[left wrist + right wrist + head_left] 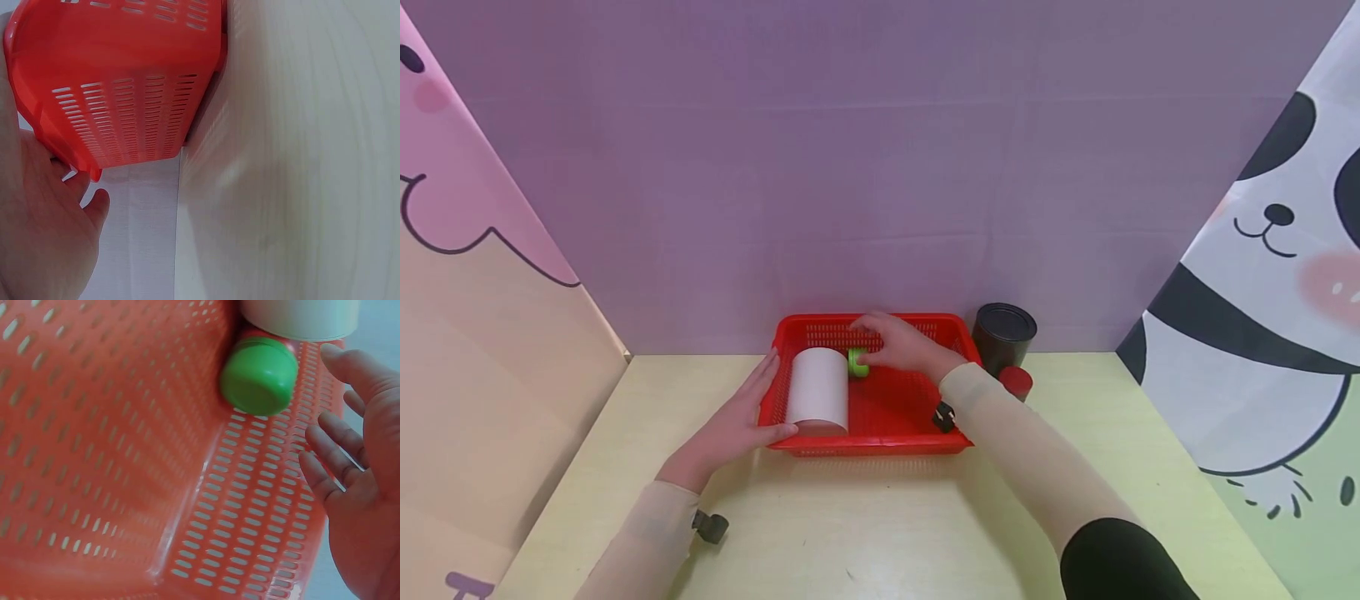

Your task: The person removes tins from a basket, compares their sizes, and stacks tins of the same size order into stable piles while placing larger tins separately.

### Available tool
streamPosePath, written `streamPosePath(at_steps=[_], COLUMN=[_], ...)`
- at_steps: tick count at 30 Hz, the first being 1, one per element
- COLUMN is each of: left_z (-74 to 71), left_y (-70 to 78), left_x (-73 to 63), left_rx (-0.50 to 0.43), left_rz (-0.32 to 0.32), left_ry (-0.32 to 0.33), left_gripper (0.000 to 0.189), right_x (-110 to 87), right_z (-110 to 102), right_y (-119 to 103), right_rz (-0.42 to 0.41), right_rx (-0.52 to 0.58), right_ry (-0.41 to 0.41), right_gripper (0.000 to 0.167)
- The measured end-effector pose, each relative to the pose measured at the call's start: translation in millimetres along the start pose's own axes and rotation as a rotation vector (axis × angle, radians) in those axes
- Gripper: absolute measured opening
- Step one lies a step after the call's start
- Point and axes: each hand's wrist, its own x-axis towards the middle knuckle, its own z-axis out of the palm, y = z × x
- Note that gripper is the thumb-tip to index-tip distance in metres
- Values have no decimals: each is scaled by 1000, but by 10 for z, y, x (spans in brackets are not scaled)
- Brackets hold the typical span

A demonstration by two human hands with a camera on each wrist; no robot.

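Observation:
A red plastic basket [880, 442] with slotted sides stands at the back of the table. Inside, on the left, lies a white cylinder [818, 385], with a small bright green round-ended piece [259, 378] beside it. My left hand [741, 421] rests at the basket's left rim, its thumb over the front corner near the cylinder; in the left wrist view its fingertips [97, 203] are right at the rim. My right hand [898, 343] is over the basket's back part, near the green piece. In the right wrist view its fingers are spread loosely and hold nothing.
A black can [1003, 337] stands just right of the basket, close to the back wall. In front of it is a small item with a red top [1017, 381], partly hidden by my right sleeve. The pale table [865, 525] meets a purple cloth wall [865, 208] behind.

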Motion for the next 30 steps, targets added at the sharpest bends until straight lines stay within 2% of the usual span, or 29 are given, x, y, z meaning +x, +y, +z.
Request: streamPosePath(at_steps=[15,30], left_z=[2,8], left_y=[2,11], left_x=[3,-7], left_rx=[6,-2], left_rz=[5,7], left_ry=[4,5], left_gripper=[129,129], right_x=[26,-7], right_z=[104,125], right_y=[97,67], right_rz=[-2,19], right_rx=[-33,-33], right_ry=[-67,-133], right_gripper=[67,68])
